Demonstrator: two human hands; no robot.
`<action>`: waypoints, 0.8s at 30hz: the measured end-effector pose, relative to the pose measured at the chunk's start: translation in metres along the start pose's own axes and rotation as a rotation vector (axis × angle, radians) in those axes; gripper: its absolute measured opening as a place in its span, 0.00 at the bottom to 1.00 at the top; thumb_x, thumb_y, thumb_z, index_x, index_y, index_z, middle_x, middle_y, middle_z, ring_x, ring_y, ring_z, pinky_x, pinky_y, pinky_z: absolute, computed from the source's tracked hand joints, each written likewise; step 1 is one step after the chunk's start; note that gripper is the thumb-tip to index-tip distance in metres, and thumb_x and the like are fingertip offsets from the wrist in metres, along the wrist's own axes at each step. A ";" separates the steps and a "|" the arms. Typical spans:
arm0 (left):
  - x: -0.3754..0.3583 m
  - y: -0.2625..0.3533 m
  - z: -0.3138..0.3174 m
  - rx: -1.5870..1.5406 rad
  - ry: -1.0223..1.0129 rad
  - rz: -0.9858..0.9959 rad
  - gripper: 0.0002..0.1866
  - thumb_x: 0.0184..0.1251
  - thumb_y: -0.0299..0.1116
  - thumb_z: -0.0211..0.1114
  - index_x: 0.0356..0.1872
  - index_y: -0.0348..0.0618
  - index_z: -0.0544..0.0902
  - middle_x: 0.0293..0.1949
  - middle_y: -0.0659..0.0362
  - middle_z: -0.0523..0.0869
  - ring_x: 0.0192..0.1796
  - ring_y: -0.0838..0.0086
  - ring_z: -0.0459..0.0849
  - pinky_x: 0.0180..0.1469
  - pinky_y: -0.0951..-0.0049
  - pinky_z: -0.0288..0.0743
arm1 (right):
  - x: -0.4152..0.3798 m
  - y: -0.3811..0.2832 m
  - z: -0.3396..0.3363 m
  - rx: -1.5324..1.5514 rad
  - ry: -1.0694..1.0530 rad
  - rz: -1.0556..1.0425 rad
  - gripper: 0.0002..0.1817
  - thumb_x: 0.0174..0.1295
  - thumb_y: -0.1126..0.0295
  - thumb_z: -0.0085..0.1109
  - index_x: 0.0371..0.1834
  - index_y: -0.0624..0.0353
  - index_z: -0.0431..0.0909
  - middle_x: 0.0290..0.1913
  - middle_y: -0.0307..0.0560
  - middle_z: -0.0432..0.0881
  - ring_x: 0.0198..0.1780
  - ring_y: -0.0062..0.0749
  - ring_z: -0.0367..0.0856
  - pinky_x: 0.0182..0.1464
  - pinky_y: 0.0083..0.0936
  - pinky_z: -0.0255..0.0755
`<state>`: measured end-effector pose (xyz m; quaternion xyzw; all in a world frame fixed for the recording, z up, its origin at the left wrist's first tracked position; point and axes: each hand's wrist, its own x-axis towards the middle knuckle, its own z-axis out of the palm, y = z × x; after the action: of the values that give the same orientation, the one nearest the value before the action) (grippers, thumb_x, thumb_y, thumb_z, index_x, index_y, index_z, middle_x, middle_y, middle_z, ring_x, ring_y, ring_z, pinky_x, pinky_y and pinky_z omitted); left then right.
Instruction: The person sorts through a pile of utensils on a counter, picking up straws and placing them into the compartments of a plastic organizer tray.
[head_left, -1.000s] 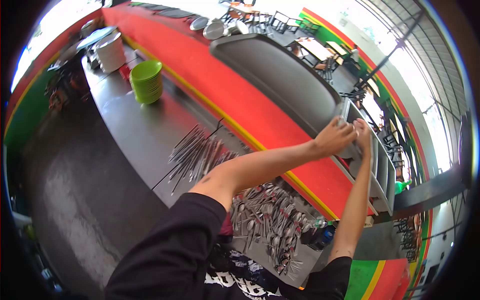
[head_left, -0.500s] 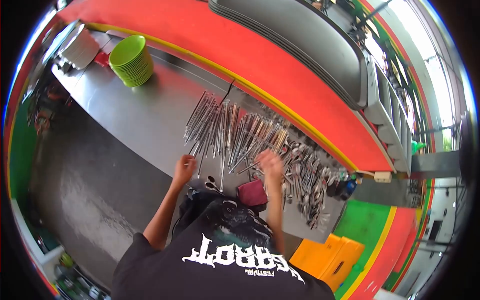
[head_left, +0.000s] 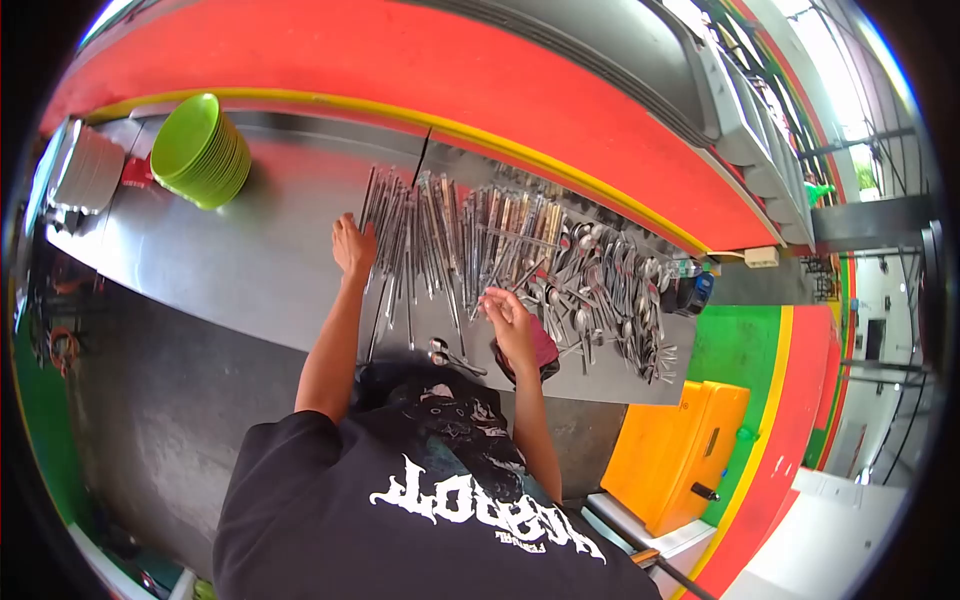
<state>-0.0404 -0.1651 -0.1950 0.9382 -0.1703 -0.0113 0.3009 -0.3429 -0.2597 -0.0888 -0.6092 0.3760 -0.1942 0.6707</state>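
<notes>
On the metal counter lies a wide spread of chopsticks, most with their length pointing toward me. My left hand rests at the left edge of the spread, fingers apart and touching or close beside the outermost chopsticks. Near the lower right of the chopsticks is my right hand, its fingers loosely bent and apart, with nothing visible in it. Behind its wrist sits a maroon cloth item, partly covered. A few spoons lie at the counter's front edge. Spoons and forks form a heap to the right.
Stacked green bowls and white plates stand on the left of the steel counter. A red ledge with grey trays runs behind. Right of me are a blue-dark container and an orange box.
My left hand has moved away from me, from the near ends of the chopsticks to the left side of the spread. My right hand has drawn back toward me. The view has turned.
</notes>
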 end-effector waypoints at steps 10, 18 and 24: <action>0.011 -0.017 0.006 0.120 -0.095 0.063 0.10 0.70 0.35 0.57 0.44 0.39 0.75 0.46 0.50 0.80 0.52 0.55 0.79 0.50 0.56 0.75 | -0.026 0.056 0.040 0.084 -0.081 0.205 0.14 0.70 0.66 0.56 0.55 0.60 0.75 0.46 0.42 0.84 0.44 0.22 0.82 0.43 0.17 0.71; 0.022 -0.039 0.020 -0.158 -0.038 0.057 0.10 0.70 0.31 0.55 0.44 0.35 0.72 0.42 0.42 0.80 0.45 0.47 0.80 0.47 0.52 0.74 | -0.029 0.062 0.056 0.090 -0.120 0.270 0.14 0.70 0.66 0.56 0.55 0.61 0.75 0.46 0.41 0.84 0.44 0.21 0.82 0.44 0.16 0.71; 0.005 -0.050 -0.004 -0.428 0.009 0.093 0.09 0.73 0.32 0.54 0.42 0.35 0.69 0.37 0.42 0.79 0.40 0.47 0.78 0.44 0.54 0.73 | 0.014 0.043 0.058 -0.045 -0.172 0.151 0.14 0.70 0.66 0.56 0.54 0.60 0.75 0.45 0.41 0.84 0.43 0.22 0.82 0.43 0.19 0.72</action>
<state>-0.0197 -0.1264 -0.2192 0.8440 -0.2059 -0.0289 0.4944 -0.2994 -0.2231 -0.1354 -0.6083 0.3661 -0.0815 0.6995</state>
